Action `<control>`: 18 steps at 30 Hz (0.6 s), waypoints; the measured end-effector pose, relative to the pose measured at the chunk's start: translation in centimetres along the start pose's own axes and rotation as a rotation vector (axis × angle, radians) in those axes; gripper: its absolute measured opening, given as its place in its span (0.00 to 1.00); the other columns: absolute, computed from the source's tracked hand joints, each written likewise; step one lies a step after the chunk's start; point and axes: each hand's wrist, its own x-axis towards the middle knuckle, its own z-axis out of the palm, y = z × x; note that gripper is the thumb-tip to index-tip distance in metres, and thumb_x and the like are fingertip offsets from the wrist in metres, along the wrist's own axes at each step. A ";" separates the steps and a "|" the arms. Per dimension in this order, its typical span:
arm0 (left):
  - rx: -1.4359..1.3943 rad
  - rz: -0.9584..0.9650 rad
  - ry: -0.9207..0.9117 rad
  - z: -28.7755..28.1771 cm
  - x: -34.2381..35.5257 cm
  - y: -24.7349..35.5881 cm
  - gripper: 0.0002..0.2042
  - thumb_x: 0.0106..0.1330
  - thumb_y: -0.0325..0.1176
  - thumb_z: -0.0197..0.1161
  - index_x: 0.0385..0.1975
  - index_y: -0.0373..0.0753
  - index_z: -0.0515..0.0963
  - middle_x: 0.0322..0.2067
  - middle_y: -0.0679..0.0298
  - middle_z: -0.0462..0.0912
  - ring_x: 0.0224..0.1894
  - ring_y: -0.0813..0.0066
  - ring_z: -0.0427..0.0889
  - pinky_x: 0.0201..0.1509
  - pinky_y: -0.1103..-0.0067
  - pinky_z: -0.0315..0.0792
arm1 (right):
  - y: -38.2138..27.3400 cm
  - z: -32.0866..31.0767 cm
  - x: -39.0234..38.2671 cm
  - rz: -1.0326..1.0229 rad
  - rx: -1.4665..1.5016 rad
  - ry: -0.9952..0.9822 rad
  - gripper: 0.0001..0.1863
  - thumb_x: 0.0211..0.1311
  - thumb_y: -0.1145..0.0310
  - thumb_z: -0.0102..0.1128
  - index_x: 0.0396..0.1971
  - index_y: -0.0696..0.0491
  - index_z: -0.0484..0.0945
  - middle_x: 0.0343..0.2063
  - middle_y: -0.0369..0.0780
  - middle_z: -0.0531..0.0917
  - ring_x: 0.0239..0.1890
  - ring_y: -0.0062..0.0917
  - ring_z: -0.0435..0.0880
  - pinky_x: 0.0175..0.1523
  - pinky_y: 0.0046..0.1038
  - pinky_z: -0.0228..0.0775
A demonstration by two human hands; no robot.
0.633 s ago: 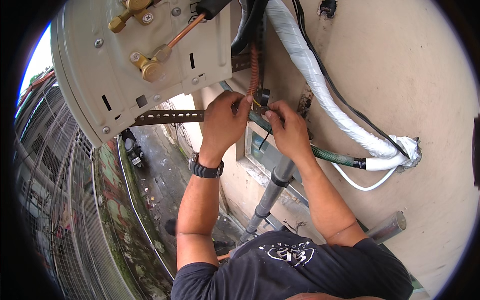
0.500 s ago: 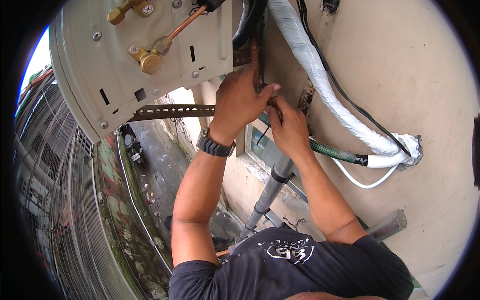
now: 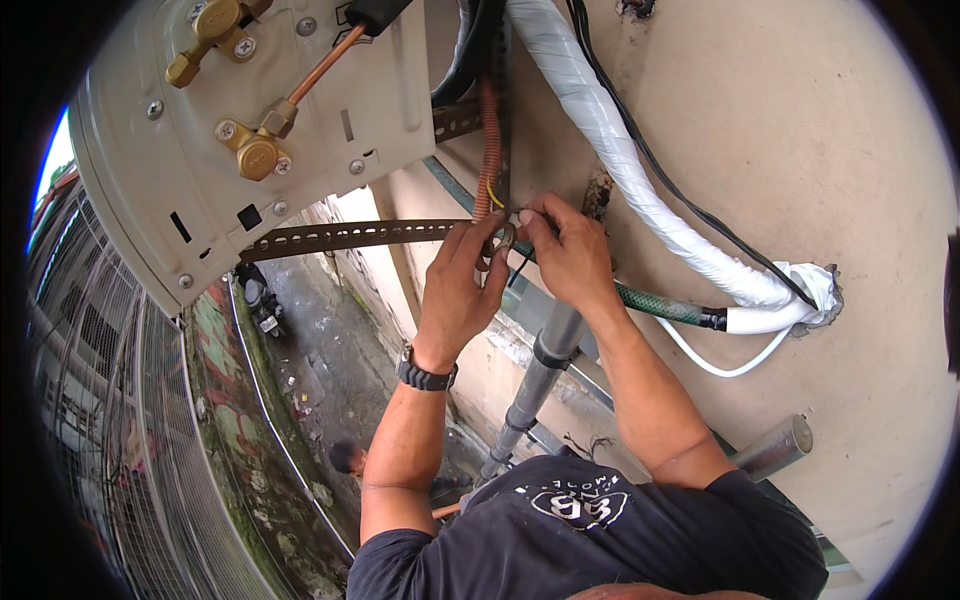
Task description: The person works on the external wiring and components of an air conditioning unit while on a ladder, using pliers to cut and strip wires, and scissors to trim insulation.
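Observation:
My left hand (image 3: 458,285) is closed on a small ring-shaped piece (image 3: 502,240), perhaps metal, too small to identify, beside a perforated metal bar (image 3: 360,233). My right hand (image 3: 568,255) pinches close by; what its fingertips hold is unclear. An orange corrugated conduit (image 3: 489,140) with a yellow wire (image 3: 493,193) comes down to my fingers. Behind my hands runs a green braided hose (image 3: 670,306), with a thin black strip hanging near it. Above left is a beige metal outdoor unit (image 3: 200,200) with brass valves (image 3: 255,155) and a copper pipe (image 3: 320,70).
White-wrapped pipes (image 3: 640,180) and black cables enter a hole (image 3: 830,295) in the beige wall (image 3: 820,150). Grey scaffold tubes (image 3: 535,390) stand below. Far down are an alley (image 3: 330,390) with a parked motorbike (image 3: 262,305) and another person (image 3: 348,457); overhead wires crowd the left.
My left hand has dropped down from the conduit and turned, uncovering the ring-shaped piece and yellow wire. My right hand has moved slightly up. Another person's head has come into view below.

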 end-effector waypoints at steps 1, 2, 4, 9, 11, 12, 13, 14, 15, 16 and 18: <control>0.033 0.062 0.035 0.6 -0.1 -0.7 0.21 0.69 0.22 0.66 0.63 0.33 0.78 0.44 0.55 0.81 0.38 0.64 0.83 0.43 0.72 0.79 | 0.1 -0.2 0.0 0.022 -0.013 -0.010 0.09 0.74 0.65 0.58 0.39 0.55 0.82 0.27 0.47 0.86 0.32 0.47 0.86 0.41 0.45 0.74; 0.067 0.123 0.070 1.1 -0.1 -1.4 0.20 0.69 0.23 0.66 0.62 0.33 0.79 0.45 0.55 0.81 0.39 0.63 0.83 0.43 0.72 0.79 | 0.1 -0.4 -0.1 0.043 -0.026 -0.020 0.09 0.74 0.65 0.58 0.39 0.55 0.81 0.28 0.47 0.87 0.33 0.48 0.86 0.42 0.45 0.74; 0.171 0.174 0.117 1.3 0.0 -2.1 0.17 0.68 0.25 0.69 0.57 0.34 0.83 0.46 0.56 0.80 0.39 0.60 0.84 0.43 0.70 0.80 | 1.2 -0.3 -0.1 -0.111 -0.149 0.052 0.10 0.75 0.65 0.60 0.40 0.56 0.80 0.29 0.45 0.86 0.33 0.41 0.85 0.41 0.39 0.73; 0.303 0.249 0.063 0.3 1.7 -2.1 0.15 0.61 0.28 0.76 0.48 0.36 0.86 0.43 0.58 0.80 0.41 0.60 0.82 0.43 0.68 0.76 | 1.9 -0.3 0.0 -0.175 -0.155 0.071 0.10 0.75 0.64 0.60 0.39 0.57 0.79 0.31 0.46 0.85 0.35 0.40 0.84 0.42 0.38 0.73; 0.380 0.318 0.084 0.1 2.5 -1.7 0.14 0.58 0.29 0.76 0.45 0.37 0.87 0.42 0.60 0.80 0.42 0.60 0.80 0.44 0.66 0.74 | 1.8 -0.2 -0.1 -0.131 -0.098 0.070 0.10 0.76 0.65 0.60 0.40 0.57 0.79 0.31 0.46 0.85 0.34 0.41 0.84 0.41 0.38 0.73; 0.401 0.356 0.098 0.2 2.9 -1.5 0.14 0.58 0.31 0.76 0.43 0.38 0.86 0.42 0.62 0.80 0.41 0.60 0.79 0.45 0.65 0.73 | 1.4 -0.4 -0.2 -0.077 -0.086 0.038 0.10 0.76 0.66 0.59 0.40 0.58 0.79 0.34 0.48 0.86 0.36 0.44 0.84 0.43 0.41 0.73; 0.427 0.395 0.112 0.1 3.0 -1.4 0.13 0.57 0.32 0.76 0.42 0.39 0.86 0.42 0.63 0.81 0.41 0.60 0.78 0.45 0.65 0.71 | 0.7 -0.6 -0.2 -0.025 -0.069 0.006 0.10 0.75 0.66 0.59 0.40 0.59 0.79 0.37 0.50 0.86 0.39 0.48 0.85 0.44 0.43 0.74; 0.408 0.402 0.088 0.2 2.9 -1.3 0.12 0.57 0.31 0.76 0.41 0.39 0.86 0.42 0.63 0.81 0.41 0.60 0.78 0.46 0.65 0.72 | 0.3 -0.7 -0.2 0.027 -0.053 -0.025 0.09 0.75 0.67 0.58 0.40 0.59 0.79 0.39 0.52 0.87 0.41 0.51 0.86 0.46 0.46 0.75; 0.389 0.409 0.064 0.3 2.7 -1.3 0.12 0.57 0.30 0.75 0.40 0.38 0.86 0.42 0.63 0.81 0.42 0.60 0.78 0.46 0.64 0.72 | 0.3 -0.5 -0.3 -0.010 -0.031 -0.014 0.09 0.75 0.68 0.58 0.40 0.60 0.79 0.39 0.52 0.87 0.42 0.51 0.86 0.47 0.46 0.75; 0.367 0.424 0.039 0.5 2.8 -1.2 0.11 0.57 0.30 0.75 0.40 0.38 0.86 0.41 0.63 0.81 0.42 0.59 0.79 0.47 0.64 0.72 | 0.4 -0.4 -0.2 -0.049 -0.010 0.005 0.09 0.75 0.68 0.58 0.41 0.60 0.79 0.40 0.51 0.87 0.42 0.50 0.86 0.47 0.45 0.75; 0.349 0.394 0.043 0.1 2.9 -1.1 0.09 0.59 0.28 0.74 0.39 0.38 0.86 0.41 0.63 0.81 0.42 0.59 0.79 0.47 0.65 0.73 | 0.7 -0.2 -0.3 -0.087 0.021 0.010 0.09 0.75 0.69 0.58 0.42 0.60 0.79 0.41 0.51 0.87 0.43 0.50 0.86 0.48 0.45 0.75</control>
